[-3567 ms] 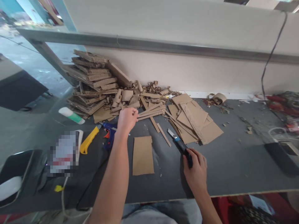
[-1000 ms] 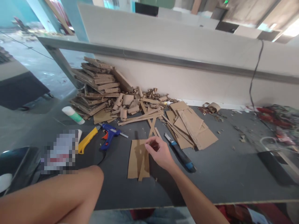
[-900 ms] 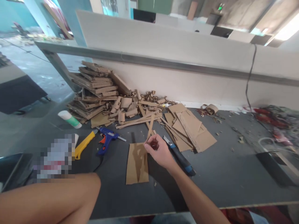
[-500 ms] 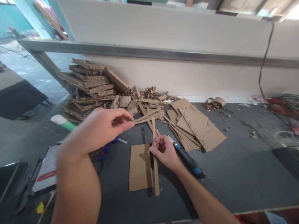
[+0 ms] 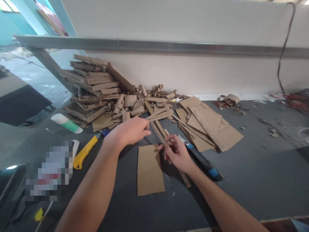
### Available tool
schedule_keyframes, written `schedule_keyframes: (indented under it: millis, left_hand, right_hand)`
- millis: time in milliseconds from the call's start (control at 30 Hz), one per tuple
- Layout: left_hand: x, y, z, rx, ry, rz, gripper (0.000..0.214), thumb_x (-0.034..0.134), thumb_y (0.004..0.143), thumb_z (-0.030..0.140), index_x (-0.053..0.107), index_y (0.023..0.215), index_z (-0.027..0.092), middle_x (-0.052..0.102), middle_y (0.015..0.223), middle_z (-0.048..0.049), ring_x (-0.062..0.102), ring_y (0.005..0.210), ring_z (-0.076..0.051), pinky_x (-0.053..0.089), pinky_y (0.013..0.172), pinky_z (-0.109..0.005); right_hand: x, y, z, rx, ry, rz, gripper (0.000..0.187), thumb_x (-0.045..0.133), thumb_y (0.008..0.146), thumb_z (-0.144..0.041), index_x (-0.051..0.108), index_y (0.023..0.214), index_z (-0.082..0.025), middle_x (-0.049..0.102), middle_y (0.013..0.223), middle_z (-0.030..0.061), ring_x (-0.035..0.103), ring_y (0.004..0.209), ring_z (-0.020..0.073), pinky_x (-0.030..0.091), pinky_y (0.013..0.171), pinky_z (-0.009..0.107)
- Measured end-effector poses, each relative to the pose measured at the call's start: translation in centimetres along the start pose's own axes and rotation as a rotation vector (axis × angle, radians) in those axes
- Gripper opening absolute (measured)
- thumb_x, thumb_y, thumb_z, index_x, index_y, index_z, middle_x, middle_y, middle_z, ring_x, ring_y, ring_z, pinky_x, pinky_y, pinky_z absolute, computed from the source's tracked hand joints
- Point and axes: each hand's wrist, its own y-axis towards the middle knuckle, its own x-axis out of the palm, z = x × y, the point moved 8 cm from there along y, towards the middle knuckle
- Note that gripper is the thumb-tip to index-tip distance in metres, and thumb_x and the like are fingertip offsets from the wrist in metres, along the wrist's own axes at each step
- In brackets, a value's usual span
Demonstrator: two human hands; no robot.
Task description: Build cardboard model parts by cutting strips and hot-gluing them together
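My right hand (image 5: 177, 153) pinches a narrow cardboard strip (image 5: 158, 131) between thumb and fingers. The strip slants from the upper left, passes under the hand and shows again below it. Close to its upper end is my left hand (image 5: 131, 130), fingers curled together; whether they grip anything is hidden. Flat on the dark table below the hands lies a rectangular cardboard piece (image 5: 150, 170). A black and blue utility knife (image 5: 204, 162) rests just right of my right hand, its blade end near the knuckles.
Stacked corrugated cardboard (image 5: 94, 77) stands at back left, with cardboard scraps (image 5: 137, 106) beside it. Flat cardboard sheets (image 5: 207, 124) lie at right. On the left are a green and white glue stick (image 5: 66, 123) and a yellow-handled cutter (image 5: 85, 153). A metal rail (image 5: 154, 45) crosses the wall.
The strip has turned from nearly upright to slanting, its lower end swinging right. My left hand has moved right and slightly down, uncovering the yellow-handled cutter. The view has tilted downward.
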Motion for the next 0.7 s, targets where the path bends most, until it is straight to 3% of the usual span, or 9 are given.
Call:
schedule_keyframes:
  millis: [100,167,233,333,433,600,700]
  left_hand:
    - [-1.8,0.2,0.8,0.033,0.029,0.147,0.038,0.068,0.083,0.034,0.063,0.119,0.023,0.07,0.113,-0.0092,0.068,0.093,-0.026,0.048,0.075,-0.032]
    - [-1.7,0.0,1.6,0.116,0.034,0.109,0.042,0.067,0.084,0.032,0.062,0.125,0.026,0.064,0.129,-0.0083,0.066,0.102,-0.025,0.047,0.081,-0.03]
    - [-1.0,-0.3,2.0,0.164,0.045,0.002,0.027,0.063,0.086,0.028,0.07,0.112,0.027,0.067,0.123,-0.0049,0.066,0.101,-0.022,0.046,0.082,-0.029]
    - [-0.8,-0.4,1.2,0.126,0.051,-0.093,0.016,0.061,0.085,0.024,0.075,0.093,0.026,0.074,0.102,-0.0019,0.068,0.09,-0.019,0.045,0.076,-0.027]
    - [-0.9,-0.5,0.3,0.064,0.003,-0.157,0.014,0.064,0.083,0.028,0.076,0.09,0.026,0.076,0.092,-0.0012,0.068,0.081,-0.018,0.044,0.069,-0.026]
    - [1.4,-1.1,-0.9,-0.036,-0.034,-0.41,0.012,0.065,0.079,0.03,0.074,0.081,0.022,0.072,0.068,-0.0017,0.065,0.062,-0.017,0.041,0.061,-0.026]
    - [1.7,-0.8,-0.8,-0.015,0.008,-0.406,0.013,0.064,0.081,0.029,0.074,0.084,0.021,0.074,0.076,-0.0034,0.065,0.066,-0.017,0.04,0.062,-0.026]
  right_hand:
    - [0.0,-0.4,-0.8,-0.042,-0.11,-0.012,0.017,0.056,0.091,-0.035,0.047,0.1,-0.023,0.07,0.09,0.0023,0.055,0.049,0.0071,0.044,0.041,0.02]
    - [0.2,-0.6,-1.5,-0.069,-0.188,-0.032,0.015,0.056,0.091,-0.034,0.05,0.101,-0.023,0.07,0.093,0.0034,0.057,0.05,0.0073,0.045,0.043,0.02]
    - [0.1,-0.9,-2.1,-0.089,-0.277,-0.037,0.014,0.055,0.092,-0.032,0.052,0.101,-0.022,0.071,0.094,0.0041,0.059,0.054,0.0083,0.046,0.047,0.021]
    - [-0.2,-1.0,-3.0,-0.13,-0.41,-0.016,0.012,0.055,0.092,-0.031,0.053,0.101,-0.023,0.072,0.094,0.0048,0.062,0.059,0.0106,0.047,0.052,0.022]
    - [-0.8,-1.1,-3.6,-0.167,-0.509,0.018,0.01,0.054,0.093,-0.031,0.053,0.1,-0.023,0.073,0.09,0.0044,0.062,0.059,0.0119,0.047,0.055,0.024]
    - [-1.2,-0.9,-3.7,-0.195,-0.658,0.006,0.011,0.056,0.093,-0.034,0.057,0.09,-0.023,0.068,0.074,0.0011,0.061,0.058,0.0132,0.045,0.055,0.024]
    - [-0.5,-0.9,-3.4,-0.167,-0.671,-0.099,0.013,0.058,0.093,-0.035,0.06,0.089,-0.023,0.069,0.074,0.0013,0.064,0.064,0.0149,0.045,0.056,0.025]
